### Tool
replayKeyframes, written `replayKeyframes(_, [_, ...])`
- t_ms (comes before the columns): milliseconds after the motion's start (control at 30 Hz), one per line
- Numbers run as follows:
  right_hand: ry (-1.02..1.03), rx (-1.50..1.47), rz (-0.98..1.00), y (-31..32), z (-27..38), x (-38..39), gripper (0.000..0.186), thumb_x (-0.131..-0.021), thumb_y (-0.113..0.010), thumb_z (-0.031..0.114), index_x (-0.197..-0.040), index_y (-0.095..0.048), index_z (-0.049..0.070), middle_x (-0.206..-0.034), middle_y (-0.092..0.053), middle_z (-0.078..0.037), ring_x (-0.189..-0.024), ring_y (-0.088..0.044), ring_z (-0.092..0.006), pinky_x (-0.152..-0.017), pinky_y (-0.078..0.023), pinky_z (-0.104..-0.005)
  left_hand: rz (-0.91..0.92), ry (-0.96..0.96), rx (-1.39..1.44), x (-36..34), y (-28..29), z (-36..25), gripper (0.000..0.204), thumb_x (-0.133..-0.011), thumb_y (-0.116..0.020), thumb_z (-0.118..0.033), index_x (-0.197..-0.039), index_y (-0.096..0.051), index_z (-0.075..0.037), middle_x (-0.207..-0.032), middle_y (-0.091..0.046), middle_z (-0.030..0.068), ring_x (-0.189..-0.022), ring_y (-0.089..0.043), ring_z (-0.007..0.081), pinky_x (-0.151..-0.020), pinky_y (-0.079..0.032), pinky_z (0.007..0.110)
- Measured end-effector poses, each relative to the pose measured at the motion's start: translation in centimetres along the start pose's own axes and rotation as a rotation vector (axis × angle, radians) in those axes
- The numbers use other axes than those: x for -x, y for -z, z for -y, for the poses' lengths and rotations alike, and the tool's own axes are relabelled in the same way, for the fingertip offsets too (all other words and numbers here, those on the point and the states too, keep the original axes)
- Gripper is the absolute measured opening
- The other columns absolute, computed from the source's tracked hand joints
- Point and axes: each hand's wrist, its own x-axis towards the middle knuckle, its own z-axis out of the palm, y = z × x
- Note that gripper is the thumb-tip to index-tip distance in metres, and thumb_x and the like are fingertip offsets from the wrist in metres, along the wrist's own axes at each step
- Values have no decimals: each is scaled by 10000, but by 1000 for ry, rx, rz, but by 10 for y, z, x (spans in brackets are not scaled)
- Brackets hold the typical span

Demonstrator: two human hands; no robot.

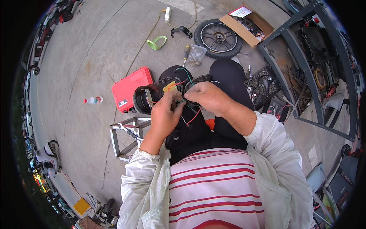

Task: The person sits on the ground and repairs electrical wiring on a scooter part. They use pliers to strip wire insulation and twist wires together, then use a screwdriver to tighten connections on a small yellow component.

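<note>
Pinching thin wires (195,116) (left hand (166,113), right hand (211,98))

A vehicle repair workshop: loose wheel (219,36), screwdriver (187,52) (yellow-handled), metal parts rack (290,24).

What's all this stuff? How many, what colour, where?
wires: several, green and red, over lap
housing: one, black, by left knee
case: one, red, left of housing
stand: one, grey, below case
bottle: one, clear, far left
screwdriver: one, yellow handle, beyond left knee
bag: one, clear, beside screwdriver
wheel: one, black, beyond bag
curved part: one, black, left of wheel
box: one, brown, right of wheel
ring: one, green, left of screwdriver
loose parts: many, mostly dark, by rack
power strip: one, white, near top
rack: one, grey, right
vehicles: several, mixed, left edge
jacket: one, pale, on person
shirt: one, red and white, under jacket
left hand: one, bare, at wires
right hand: one, bare, at wires
</note>
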Motion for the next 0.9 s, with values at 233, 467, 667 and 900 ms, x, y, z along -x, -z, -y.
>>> replayKeyframes(233, [90, 87, -125, -5, 5, 4, 231, -897, -707, 187, -963, -706, -34, -759, -609, 7, -680, -504, -61, -595, -427, -264, 18, 119, 59, -3, 3, -5, 290, -826, -762, -20, -1082, -625, -34, -888, -699, 88, -625, -604, 170, -585, -505, 304])
replayKeyframes(467, [423, 503, -273, -8, 5, 14, 194, -809, -730, 122, -844, -596, -14, -721, -523, -90, -633, -500, -190, -594, -424, -349, 71, -22, 28, -11, 9, -4, 105, -831, -720, -22, -921, -682, 16, -892, -686, 164, -814, -671, 335, -737, -535, 388])
replayKeyframes(667, [516, 666, -191, -6, -3, 20, 174, -831, -714, 188, -867, -633, 38, -851, -586, -113, -768, -637, -339, -655, -506, -446, 168, -41, 7, -14, 11, -2, 116, -821, -676, -7, -933, -683, 20, -860, -663, 174, -840, -660, 361, -767, -529, 405])
replayKeyframes(900, [726, 951, -238, -14, -22, 33, 90, -863, -684, 170, -941, -666, 128, -889, -557, -53, -741, -664, -260, -577, -520, -392, 355, 20, 142, -21, 21, 9, 133, -847, -663, 5, -977, -659, 36, -855, -636, 108, -835, -635, 235, -774, -504, 340])
